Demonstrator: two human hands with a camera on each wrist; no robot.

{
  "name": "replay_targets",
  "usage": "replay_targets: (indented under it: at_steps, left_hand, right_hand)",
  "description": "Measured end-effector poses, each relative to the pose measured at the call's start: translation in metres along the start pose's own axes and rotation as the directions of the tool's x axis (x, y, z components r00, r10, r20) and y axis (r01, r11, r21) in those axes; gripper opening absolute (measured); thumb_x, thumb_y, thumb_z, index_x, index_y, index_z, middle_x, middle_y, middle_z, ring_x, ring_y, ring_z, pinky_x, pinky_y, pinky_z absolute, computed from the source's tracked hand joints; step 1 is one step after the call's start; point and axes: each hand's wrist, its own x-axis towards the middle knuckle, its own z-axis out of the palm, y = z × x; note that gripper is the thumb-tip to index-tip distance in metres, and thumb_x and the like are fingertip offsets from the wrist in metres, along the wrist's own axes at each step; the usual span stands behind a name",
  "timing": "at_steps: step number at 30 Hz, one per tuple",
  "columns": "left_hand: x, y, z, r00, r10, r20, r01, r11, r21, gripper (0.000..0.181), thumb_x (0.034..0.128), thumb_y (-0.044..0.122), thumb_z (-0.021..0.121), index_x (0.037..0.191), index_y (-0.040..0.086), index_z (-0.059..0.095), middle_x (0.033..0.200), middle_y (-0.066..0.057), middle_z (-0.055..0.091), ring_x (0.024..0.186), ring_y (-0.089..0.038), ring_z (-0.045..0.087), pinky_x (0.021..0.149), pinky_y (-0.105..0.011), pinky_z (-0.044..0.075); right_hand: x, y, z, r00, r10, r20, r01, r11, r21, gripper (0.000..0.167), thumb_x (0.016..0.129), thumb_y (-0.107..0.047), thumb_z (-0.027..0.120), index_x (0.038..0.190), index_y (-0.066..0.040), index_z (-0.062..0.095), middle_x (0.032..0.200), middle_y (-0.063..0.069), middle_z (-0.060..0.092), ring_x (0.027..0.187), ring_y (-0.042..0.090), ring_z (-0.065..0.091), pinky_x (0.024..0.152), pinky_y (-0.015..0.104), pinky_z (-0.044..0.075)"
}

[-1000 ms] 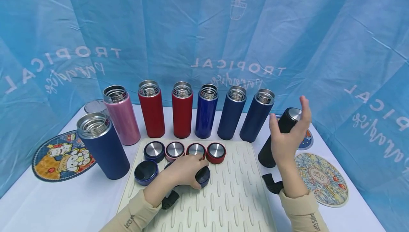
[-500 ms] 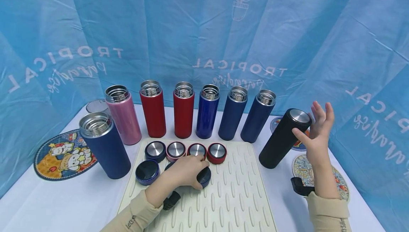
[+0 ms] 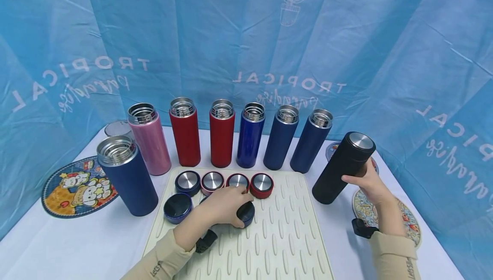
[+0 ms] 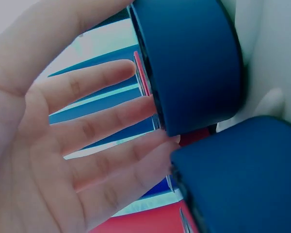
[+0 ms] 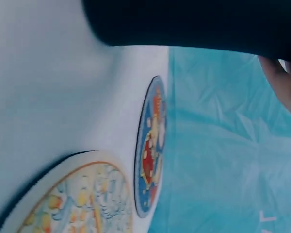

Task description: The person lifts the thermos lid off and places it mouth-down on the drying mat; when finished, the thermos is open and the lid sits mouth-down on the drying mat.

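Note:
My left hand holds a dark blue bottle lid on the mat, thumb at its near side and fingers over it. In the left wrist view this lid touches the fingertips, with a second dark blue lid beside it. At the right, my right hand grips a black insulated bottle with a steel-topped lid on; the thumb shows in front, while the other fingers are mostly hidden behind. The right wrist view has the bottle along the top and fingers at its side.
On the cream ribbed mat lie several more lids, including a red one and a blue one. Several lidless bottles stand behind, among them a pink one. Patterned round mats lie at the sides; a blue curtain hangs behind.
My right hand swung to the right past the black bottle, then came down and took hold of its side. The left hand stayed on the lid.

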Motion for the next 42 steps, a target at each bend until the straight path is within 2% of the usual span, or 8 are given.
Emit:
replay_targets:
  at_steps: [2, 6, 8, 17, 23, 30, 35, 42]
  left_hand:
    - [0.000, 0.000, -0.001, 1.000, 0.000, 0.003, 0.000, 1.000, -0.008, 0.059, 0.0646, 0.037, 0.082, 0.117, 0.016, 0.062, 0.106, -0.005, 0.059, 0.091, -0.018, 0.059, 0.073, -0.034, 0.052]
    - [-0.001, -0.001, -0.005, 1.000, -0.007, 0.009, 0.008, 0.999, -0.034, 0.057, 0.0673, 0.036, 0.080, 0.117, 0.016, 0.062, 0.110, -0.006, 0.059, 0.096, -0.018, 0.058, 0.077, -0.035, 0.052]
    - [0.000, -0.002, -0.007, 1.000, -0.012, 0.010, 0.013, 0.999, -0.050, 0.055, 0.0694, 0.036, 0.078, 0.118, 0.016, 0.062, 0.113, -0.007, 0.058, 0.099, -0.020, 0.058, 0.079, -0.036, 0.052]
    - [-0.001, -0.009, -0.015, 0.999, -0.036, -0.004, 0.036, 0.994, -0.107, 0.053, 0.0727, 0.037, 0.076, 0.119, 0.014, 0.062, 0.111, -0.006, 0.058, 0.097, -0.019, 0.057, 0.080, -0.037, 0.052]
    - [-0.002, -0.018, -0.018, 0.999, -0.050, 0.001, 0.049, 0.971, -0.233, 0.052, 0.0746, 0.034, 0.075, 0.120, 0.014, 0.060, 0.121, -0.007, 0.056, 0.104, -0.021, 0.056, 0.085, -0.038, 0.051]
    - [-0.003, -0.031, -0.024, 0.999, -0.017, -0.039, -0.003, 0.892, -0.451, 0.055, 0.0779, 0.031, 0.073, 0.126, 0.012, 0.055, 0.124, -0.007, 0.055, 0.109, -0.024, 0.054, 0.086, -0.040, 0.050]
    - [-0.004, -0.036, -0.026, 0.993, -0.043, -0.109, -0.027, 0.823, -0.567, 0.059, 0.0778, 0.031, 0.073, 0.130, 0.014, 0.051, 0.119, -0.009, 0.056, 0.106, -0.026, 0.054, 0.081, -0.038, 0.052]
    - [-0.003, -0.039, -0.028, 0.978, -0.108, -0.181, -0.073, 0.631, -0.772, 0.067, 0.0790, 0.020, 0.073, 0.138, 0.013, 0.041, 0.124, -0.012, 0.053, 0.110, -0.032, 0.053, 0.085, -0.043, 0.051]
  right_hand:
    - [0.001, 0.008, 0.000, 0.999, 0.046, -0.011, -0.046, 0.999, -0.026, 0.089, 0.078, -0.002, 0.067, 0.144, -0.032, 0.015, 0.140, 0.008, 0.034, 0.120, 0.013, 0.039, 0.100, 0.070, 0.013]
    - [0.004, 0.016, 0.000, 0.994, 0.107, -0.017, -0.107, 0.993, -0.043, 0.085, 0.077, -0.008, 0.071, 0.143, -0.027, 0.022, 0.133, 0.005, 0.042, 0.121, 0.020, 0.040, 0.099, 0.071, 0.012]
    - [0.004, 0.018, 0.001, 0.992, 0.125, -0.022, -0.126, 0.991, -0.049, 0.080, 0.076, -0.006, 0.071, 0.140, -0.025, 0.027, 0.124, -0.006, 0.047, 0.114, 0.012, 0.045, 0.100, 0.070, 0.014]
    - [0.007, 0.014, 0.008, 0.998, 0.037, -0.042, -0.041, 0.993, -0.109, 0.072, 0.076, -0.002, 0.070, 0.135, -0.023, 0.035, 0.115, -0.016, 0.048, 0.104, 0.002, 0.047, 0.098, 0.068, 0.023]
    - [0.009, 0.003, 0.018, 0.998, -0.027, -0.058, 0.017, 0.988, -0.152, 0.072, 0.074, -0.001, 0.072, 0.134, -0.021, 0.036, 0.115, -0.016, 0.048, 0.103, 0.002, 0.048, 0.097, 0.066, 0.027]
    - [0.008, -0.020, 0.043, 0.995, -0.072, -0.066, 0.061, 0.986, -0.155, 0.075, 0.071, 0.000, 0.074, 0.133, -0.021, 0.037, 0.120, -0.007, 0.047, 0.107, 0.010, 0.046, 0.096, 0.063, 0.029]
    - [0.007, -0.032, 0.065, 0.993, -0.110, -0.030, 0.098, 0.959, -0.265, 0.076, 0.068, -0.006, 0.078, 0.133, -0.014, 0.039, 0.121, 0.007, 0.049, 0.108, 0.022, 0.045, 0.092, 0.058, 0.036]
    - [0.009, -0.047, 0.099, 0.957, -0.265, 0.114, 0.288, 0.882, -0.372, 0.081, 0.061, -0.011, 0.084, 0.132, -0.017, 0.046, 0.117, 0.006, 0.053, 0.101, 0.023, 0.049, 0.083, 0.047, 0.042]
